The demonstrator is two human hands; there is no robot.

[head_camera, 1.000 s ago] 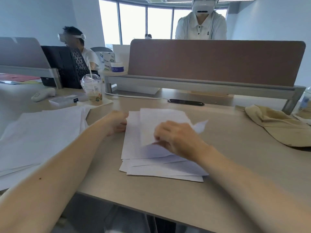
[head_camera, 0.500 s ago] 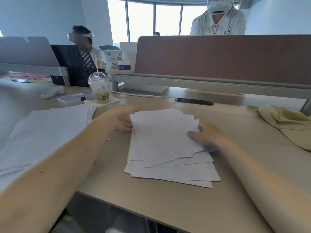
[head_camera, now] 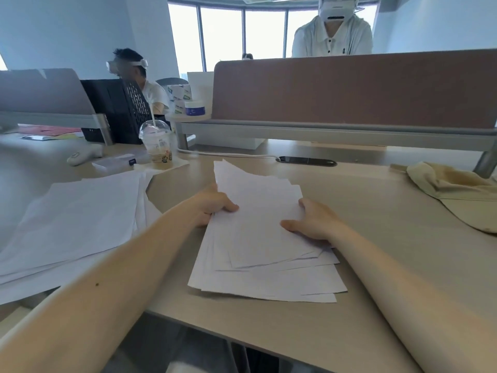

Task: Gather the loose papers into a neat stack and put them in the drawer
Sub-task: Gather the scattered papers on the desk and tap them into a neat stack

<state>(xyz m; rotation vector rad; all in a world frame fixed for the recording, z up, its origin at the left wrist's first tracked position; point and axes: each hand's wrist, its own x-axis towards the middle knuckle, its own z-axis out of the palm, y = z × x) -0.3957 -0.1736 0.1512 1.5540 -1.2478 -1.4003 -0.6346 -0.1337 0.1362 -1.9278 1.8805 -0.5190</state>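
A loose pile of white papers (head_camera: pixel 258 238) lies on the beige desk (head_camera: pixel 376 211) in front of me, its sheets fanned out and uneven at the near edge. My left hand (head_camera: pixel 212 205) grips the pile's left edge, thumb on top, fingers under the sheets. My right hand (head_camera: pixel 313 220) holds the right edge, thumb on the top sheet. The far end of the pile tilts up off the desk. A second spread of white sheets (head_camera: pixel 75 216) lies to the left on the desk. No drawer is in view.
A plastic cup with a straw (head_camera: pixel 158 148) stands on a napkin at the back left. A beige cap (head_camera: pixel 457 192) lies at the right. A brown divider panel (head_camera: pixel 349 87) bounds the desk's far side. Two people sit or stand beyond it.
Both hands have closed in on the sides of the pile, and its far end has lifted off the desk. Before that, my right hand laid a sheet on top.
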